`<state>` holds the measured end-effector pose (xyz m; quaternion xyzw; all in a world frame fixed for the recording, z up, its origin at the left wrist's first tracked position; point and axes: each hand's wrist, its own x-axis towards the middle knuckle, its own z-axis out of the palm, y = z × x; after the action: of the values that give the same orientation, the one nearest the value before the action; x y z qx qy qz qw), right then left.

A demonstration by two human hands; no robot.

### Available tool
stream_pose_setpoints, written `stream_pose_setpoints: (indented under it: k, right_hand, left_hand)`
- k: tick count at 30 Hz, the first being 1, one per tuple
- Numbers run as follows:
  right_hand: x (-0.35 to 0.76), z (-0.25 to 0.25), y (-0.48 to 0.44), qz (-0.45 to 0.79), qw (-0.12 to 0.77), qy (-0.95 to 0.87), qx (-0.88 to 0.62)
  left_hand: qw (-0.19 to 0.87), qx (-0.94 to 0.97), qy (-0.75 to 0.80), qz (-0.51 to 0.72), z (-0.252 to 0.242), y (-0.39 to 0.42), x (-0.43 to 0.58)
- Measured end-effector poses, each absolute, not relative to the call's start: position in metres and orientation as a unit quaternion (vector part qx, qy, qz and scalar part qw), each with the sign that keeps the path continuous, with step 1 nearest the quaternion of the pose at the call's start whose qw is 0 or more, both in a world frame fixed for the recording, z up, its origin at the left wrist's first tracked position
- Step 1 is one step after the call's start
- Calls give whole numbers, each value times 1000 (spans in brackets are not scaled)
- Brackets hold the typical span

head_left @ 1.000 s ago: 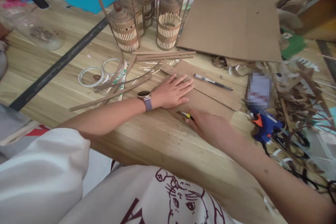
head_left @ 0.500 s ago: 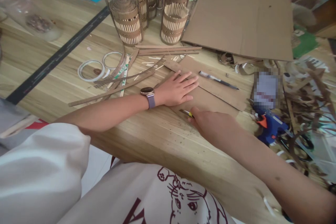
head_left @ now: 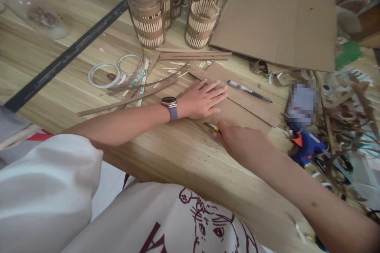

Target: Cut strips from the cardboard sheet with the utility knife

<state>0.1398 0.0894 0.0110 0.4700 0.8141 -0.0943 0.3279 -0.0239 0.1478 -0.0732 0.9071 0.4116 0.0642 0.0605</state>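
My left hand lies flat with fingers spread, pressing on a piece of brown cardboard. Over that piece runs a cardboard strip, and the fingertips reach onto its edge. My right hand is closed around a yellow-handled utility knife, its blade pointing left near the cardboard's front edge. Most of the knife's handle is hidden in the fist. A black-and-clear pen rests on the cardboard just beyond the strip.
Lidded stick-and-cardboard lanterns stand at the back beside a large cardboard sheet. Tape rolls and thin strips lie left; a black ruler crosses the table. A blue glue gun and cardboard scraps crowd the right.
The view has shifted slightly. Both hands keep nearly the same place on the cardboard, and the knife stays in my right hand.
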Motion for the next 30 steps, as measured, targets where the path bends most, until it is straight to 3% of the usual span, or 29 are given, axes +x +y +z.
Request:
stream_pose_setpoints:
  k: [14, 30]
  right_hand:
    - [124, 18, 91, -62, 414, 800, 429]
    - [117, 21, 89, -72, 420, 805, 413]
  left_hand:
    - [51, 908, 412, 55, -68, 146, -24]
    - [40, 916, 393, 64, -75, 149, -28]
